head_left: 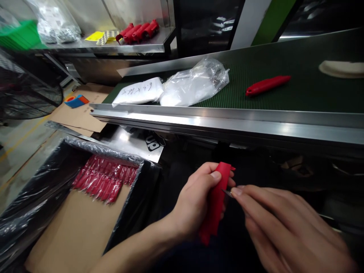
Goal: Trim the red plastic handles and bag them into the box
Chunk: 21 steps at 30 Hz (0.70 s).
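My left hand is wrapped around a long red plastic part, thumb on its upper face. The part slants, its upper end pointing away from me, in front of the conveyor. In my right hand a thin, pointed metal tool is pinched between thumb and fingers. Its tip meets the right edge of the red part; most of the tool is hidden by my fingers, so its exact kind does not show. A similar red part lies on the green conveyor belt.
Plastic bags lie on the belt behind a metal rail. At left stands a lined black box with bagged red parts on cardboard. Several red parts rest on a metal shelf. A fan stands far left.
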### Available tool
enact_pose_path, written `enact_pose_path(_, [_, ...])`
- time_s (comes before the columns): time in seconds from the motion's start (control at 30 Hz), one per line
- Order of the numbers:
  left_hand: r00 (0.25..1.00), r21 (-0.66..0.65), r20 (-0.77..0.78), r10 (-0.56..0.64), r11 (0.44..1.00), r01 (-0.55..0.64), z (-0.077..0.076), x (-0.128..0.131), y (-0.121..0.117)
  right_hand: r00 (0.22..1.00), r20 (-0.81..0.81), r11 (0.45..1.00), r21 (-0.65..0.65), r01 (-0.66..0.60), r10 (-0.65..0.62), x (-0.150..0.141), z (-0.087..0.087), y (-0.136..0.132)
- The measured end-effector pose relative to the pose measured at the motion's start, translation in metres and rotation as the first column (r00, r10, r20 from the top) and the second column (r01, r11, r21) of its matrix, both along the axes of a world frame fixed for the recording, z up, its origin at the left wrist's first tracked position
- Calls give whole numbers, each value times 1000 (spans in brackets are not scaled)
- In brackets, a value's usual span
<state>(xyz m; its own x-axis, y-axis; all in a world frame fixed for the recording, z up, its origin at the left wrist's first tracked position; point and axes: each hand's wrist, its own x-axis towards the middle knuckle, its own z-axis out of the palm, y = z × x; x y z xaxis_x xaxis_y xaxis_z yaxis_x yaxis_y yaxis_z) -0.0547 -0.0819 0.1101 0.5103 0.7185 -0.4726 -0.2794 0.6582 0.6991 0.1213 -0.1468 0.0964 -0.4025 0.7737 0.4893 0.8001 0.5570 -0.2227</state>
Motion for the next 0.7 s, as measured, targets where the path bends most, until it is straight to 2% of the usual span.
enact_pose_path(0.2, [998, 101, 36, 60, 993, -64, -1, 3, 11, 1000, -7, 1000, 10, -23, 23, -9, -1, -5])
enact_pose_path(0.37, [996, 134, 61, 59, 989, -67, -2, 6, 19, 1000, -7, 999, 43, -5, 6, -16, -1, -11])
enact_pose_path(0.7, [994, 14, 93, 54, 998, -56, 6, 12, 28, 1000, -22, 998, 58, 23, -21, -21, -1, -15])
